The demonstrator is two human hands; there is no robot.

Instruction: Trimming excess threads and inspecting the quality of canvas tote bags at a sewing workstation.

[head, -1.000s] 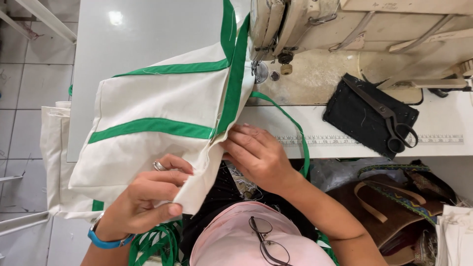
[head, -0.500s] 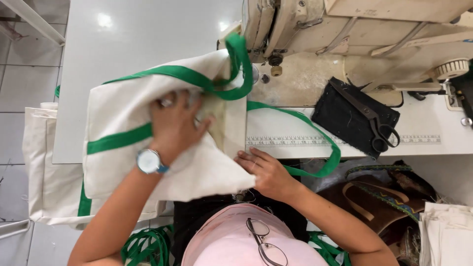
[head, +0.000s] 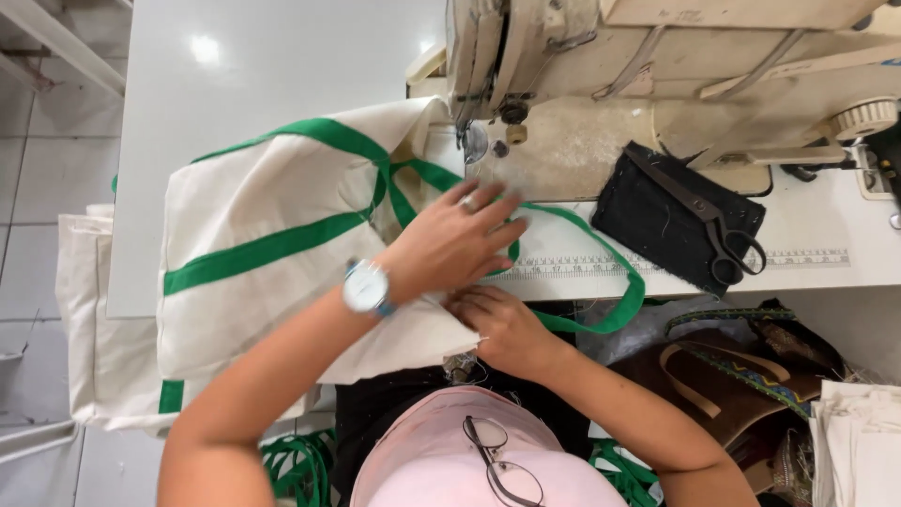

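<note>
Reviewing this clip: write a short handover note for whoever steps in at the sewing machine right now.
Left hand: flat, fingers spread, pressing the cream tote bag near the needle of the sewing machine.
Right hand: pinching the bag's lower corner at the table edge.
Green strap loops loose across the ruler strip. Scissors lie on a black cloth, untouched.
Done: bag laid by the machine. Left: fabric does not look fed under the presser foot yet.
</note>
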